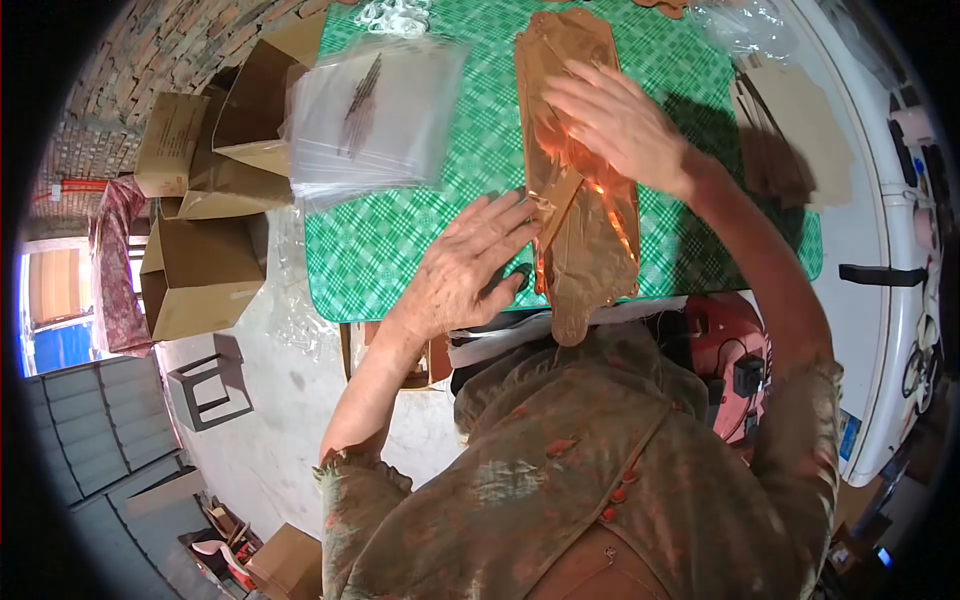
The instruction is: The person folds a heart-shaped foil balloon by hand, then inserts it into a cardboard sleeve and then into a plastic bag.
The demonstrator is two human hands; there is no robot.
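A long, flat copper-coloured foil sheet (590,255), shaped like a deflated foil balloon, lies lengthwise on the table with its rounded end over the near edge. My right hand (615,120) rests on its upper half, slightly blurred, palm down and fingers stretched out. A narrow tan strip (560,210) runs slantwise across the foil's middle. At the left edge of the foil is my left hand (470,260), fingers extended and thumb apart, its fingertips close to the strip. Under the left thumb a small dark patch shows. The foil is creased and shiny below my right hand.
Clear plastic bags (385,120) are stacked at the left of the green checked table (480,90). White strings (395,17) lie behind them. Flat brown cards (790,130) sit at the right, below clear plastic wrapping (745,28). Open cardboard boxes (205,270) stand left.
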